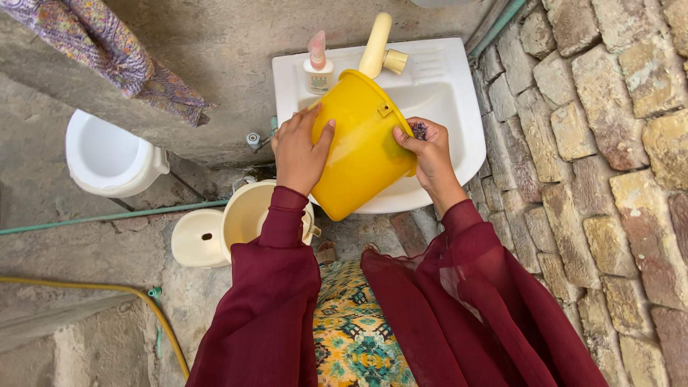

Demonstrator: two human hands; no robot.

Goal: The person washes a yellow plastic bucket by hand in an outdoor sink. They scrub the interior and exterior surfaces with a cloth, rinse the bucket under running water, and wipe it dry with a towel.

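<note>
- We hold a round yellow plastic bucket tilted on its side over a white ceramic wash basin, its base toward us and its rim up near the tap
- Our left hand lies flat against the bucket's left wall, fingers spread, not curled round anything
- Our right hand presses the bucket's right side, fingers closed on a dark scrubbing pad against the plastic
- A cream-coloured tap and a pink-topped pump bottle stand at the back of the basin
- The basin is fixed to a rough grey cement wall; a wall of uneven stone blocks runs along our right
- On the grey concrete floor stand a cream plastic pot with a round lid beside it, and a yellow hose curves past
</note>
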